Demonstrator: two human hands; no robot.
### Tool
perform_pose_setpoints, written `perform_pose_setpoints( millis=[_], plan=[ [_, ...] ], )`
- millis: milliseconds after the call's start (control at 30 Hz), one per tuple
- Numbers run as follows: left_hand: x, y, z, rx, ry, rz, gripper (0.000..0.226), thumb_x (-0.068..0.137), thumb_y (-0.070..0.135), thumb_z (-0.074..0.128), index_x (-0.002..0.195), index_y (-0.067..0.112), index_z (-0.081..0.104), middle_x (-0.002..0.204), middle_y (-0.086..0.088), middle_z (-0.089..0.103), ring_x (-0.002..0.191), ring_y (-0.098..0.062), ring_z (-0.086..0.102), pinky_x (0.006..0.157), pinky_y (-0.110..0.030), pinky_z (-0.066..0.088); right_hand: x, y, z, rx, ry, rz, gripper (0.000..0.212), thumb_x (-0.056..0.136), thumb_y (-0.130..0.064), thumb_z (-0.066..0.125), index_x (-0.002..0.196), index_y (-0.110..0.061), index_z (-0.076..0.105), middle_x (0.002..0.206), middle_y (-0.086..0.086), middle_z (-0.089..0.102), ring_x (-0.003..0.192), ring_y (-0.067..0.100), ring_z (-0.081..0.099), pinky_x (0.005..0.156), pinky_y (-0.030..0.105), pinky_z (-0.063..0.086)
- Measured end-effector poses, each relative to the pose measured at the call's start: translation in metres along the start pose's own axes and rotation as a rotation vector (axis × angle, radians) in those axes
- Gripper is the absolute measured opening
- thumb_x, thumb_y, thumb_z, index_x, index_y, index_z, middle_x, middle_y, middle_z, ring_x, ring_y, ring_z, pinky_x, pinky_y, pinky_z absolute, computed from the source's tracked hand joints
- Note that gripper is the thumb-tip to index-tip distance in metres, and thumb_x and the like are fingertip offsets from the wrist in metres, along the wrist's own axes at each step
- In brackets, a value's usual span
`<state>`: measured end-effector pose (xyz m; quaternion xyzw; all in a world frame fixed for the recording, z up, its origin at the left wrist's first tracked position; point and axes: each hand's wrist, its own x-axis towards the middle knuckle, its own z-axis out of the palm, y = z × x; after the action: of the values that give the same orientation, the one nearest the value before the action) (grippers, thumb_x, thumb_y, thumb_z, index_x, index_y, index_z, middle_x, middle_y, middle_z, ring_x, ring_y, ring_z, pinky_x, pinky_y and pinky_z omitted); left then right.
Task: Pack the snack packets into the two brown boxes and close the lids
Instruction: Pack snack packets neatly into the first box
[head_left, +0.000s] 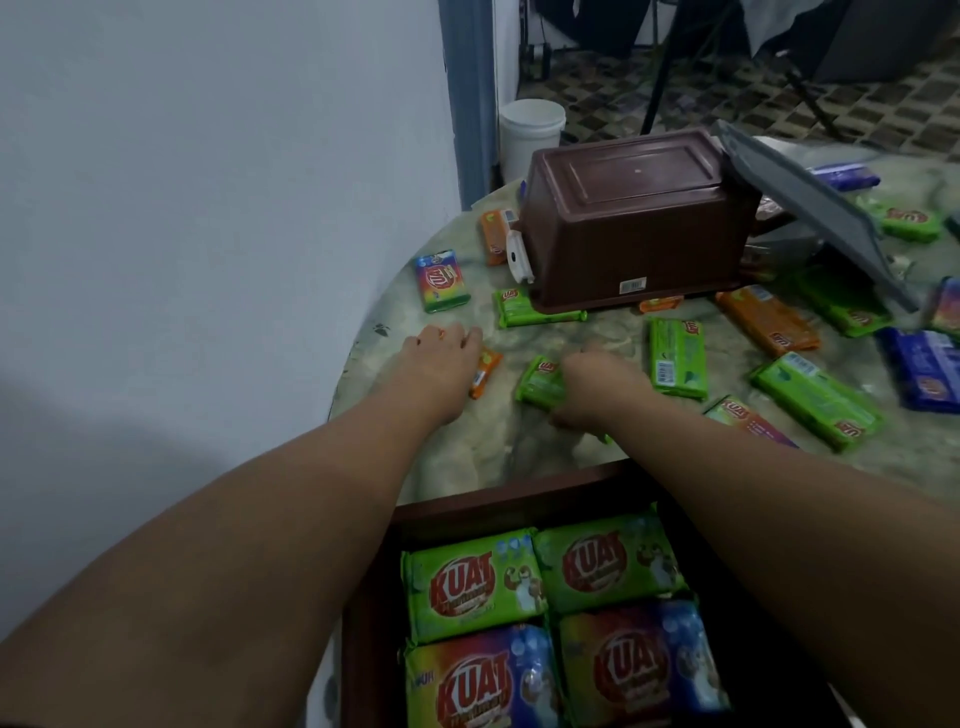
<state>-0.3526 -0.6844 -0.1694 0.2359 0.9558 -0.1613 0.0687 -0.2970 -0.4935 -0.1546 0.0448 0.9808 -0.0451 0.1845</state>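
Observation:
A brown box (519, 499) stands open at the near table edge with several green and rainbow snack packets inside. A second brown box (634, 223) lies tipped over at the back, its grey lid (810, 208) hanging open to the right. My left hand (441, 358) lies over a small orange packet (485, 371); how its fingers hold the packet is hidden. My right hand (592, 387) grips a green packet (540, 382) on the tabletop. Many more green, orange, rainbow and blue packets are scattered across the round table (571, 338).
A blue-grey wall fills the left side. A white bucket (530, 132) stands on the floor behind the table, beside a door frame. Dark stand legs and patterned floor lie beyond. Packets crowd the table's right half.

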Motion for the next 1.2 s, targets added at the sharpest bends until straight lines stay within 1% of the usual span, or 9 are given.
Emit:
perform_pose_setpoints(
  millis=[100, 233, 300, 367, 567, 667, 800, 1000, 1200],
  plan=[
    [0.001, -0.002, -0.008, 0.054, 0.002, 0.031, 0.063, 0.088, 0.033, 0.066, 0.144, 0.019, 0.04, 0.136, -0.011, 0.04, 0.125, -0.032, 0.04, 0.102, -0.048, 0.04, -0.004, -0.001, -0.002, 0.017, 0.005, -0.008, 0.065, 0.079, -0.044, 0.08, 0.133, -0.018, 0.055, 0.133, 0.012, 0.049, 0.117, 0.035, 0.058, 0.094, 0.041, 0.052],
    [-0.013, 0.0, -0.008, -0.109, -0.062, -0.018, 0.08, 0.071, 0.067, 0.065, 0.133, 0.022, 0.043, 0.132, -0.01, 0.044, 0.123, -0.031, 0.041, 0.105, -0.048, 0.038, -0.013, -0.005, -0.009, 0.118, 0.035, -0.026, 0.08, 0.078, -0.054, 0.08, 0.143, -0.024, 0.045, 0.143, 0.015, 0.041, 0.12, 0.037, 0.057, 0.094, 0.043, 0.051],
    [-0.023, 0.003, -0.007, -0.408, -0.059, -0.126, 0.073, 0.069, 0.065, 0.069, 0.123, 0.024, 0.04, 0.123, -0.008, 0.05, 0.106, -0.026, 0.051, 0.087, -0.042, 0.047, -0.021, -0.007, -0.015, 0.167, 0.124, -0.041, 0.08, 0.076, -0.064, 0.076, 0.14, -0.028, 0.043, 0.138, 0.015, 0.04, 0.113, 0.038, 0.059, 0.088, 0.043, 0.053],
    [-0.034, 0.005, -0.009, -0.601, -0.017, -0.199, 0.073, 0.074, 0.059, 0.071, 0.125, 0.022, 0.033, 0.117, -0.008, 0.05, 0.095, -0.023, 0.053, 0.073, -0.037, 0.045, -0.03, -0.009, -0.023, 0.2, 0.241, -0.063, 0.078, 0.075, -0.069, 0.069, 0.138, -0.03, 0.043, 0.127, 0.011, 0.042, 0.103, 0.037, 0.06, 0.078, 0.04, 0.051],
    [-0.058, 0.005, -0.038, -0.71, 0.13, -0.409, 0.089, 0.074, 0.078, 0.056, 0.134, 0.017, 0.029, 0.123, -0.012, 0.053, 0.105, -0.033, 0.059, 0.08, -0.043, 0.05, -0.069, -0.01, -0.032, 0.415, 0.443, -0.128, 0.072, 0.073, -0.071, 0.054, 0.131, -0.029, 0.044, 0.111, 0.002, 0.046, 0.09, 0.03, 0.059, 0.071, 0.039, 0.053],
    [-0.083, 0.013, -0.056, -0.753, 0.219, -0.445, 0.08, 0.074, 0.065, 0.064, 0.129, 0.018, 0.03, 0.122, -0.012, 0.054, 0.105, -0.033, 0.06, 0.08, -0.042, 0.051, -0.09, -0.005, -0.028, 0.442, 0.516, -0.174, 0.07, 0.075, -0.064, 0.061, 0.134, -0.031, 0.043, 0.111, -0.001, 0.044, 0.087, 0.025, 0.057, 0.066, 0.035, 0.047],
    [-0.123, 0.034, -0.072, -0.817, 0.367, -0.47, 0.071, 0.081, 0.051, 0.069, 0.13, 0.017, 0.03, 0.121, -0.012, 0.05, 0.106, -0.036, 0.06, 0.083, -0.043, 0.051, -0.122, 0.004, -0.023, 0.489, 0.621, -0.247, 0.078, 0.074, -0.059, 0.067, 0.141, -0.03, 0.04, 0.114, -0.003, 0.043, 0.093, 0.021, 0.057, 0.07, 0.038, 0.053],
    [-0.185, 0.059, -0.071, -0.728, 0.5, -0.371, 0.08, 0.082, 0.049, 0.069, 0.142, 0.02, 0.025, 0.129, -0.007, 0.047, 0.111, -0.026, 0.056, 0.084, -0.04, 0.051, -0.164, 0.028, -0.002, 0.382, 0.509, -0.393, 0.085, 0.072, -0.067, 0.06, 0.145, -0.031, 0.035, 0.124, -0.004, 0.045, 0.101, 0.018, 0.056, 0.074, 0.038, 0.053],
    [-0.239, 0.069, -0.043, -0.582, 0.431, -0.161, 0.084, 0.079, 0.046, 0.071, 0.14, 0.026, 0.018, 0.127, -0.004, 0.044, 0.103, -0.026, 0.057, 0.083, -0.043, 0.052, -0.185, 0.05, 0.011, 0.287, 0.257, -0.504, 0.085, 0.068, -0.074, 0.064, 0.142, -0.047, 0.034, 0.122, -0.009, 0.046, 0.109, 0.019, 0.055, 0.093, 0.041, 0.05]
  ],
)
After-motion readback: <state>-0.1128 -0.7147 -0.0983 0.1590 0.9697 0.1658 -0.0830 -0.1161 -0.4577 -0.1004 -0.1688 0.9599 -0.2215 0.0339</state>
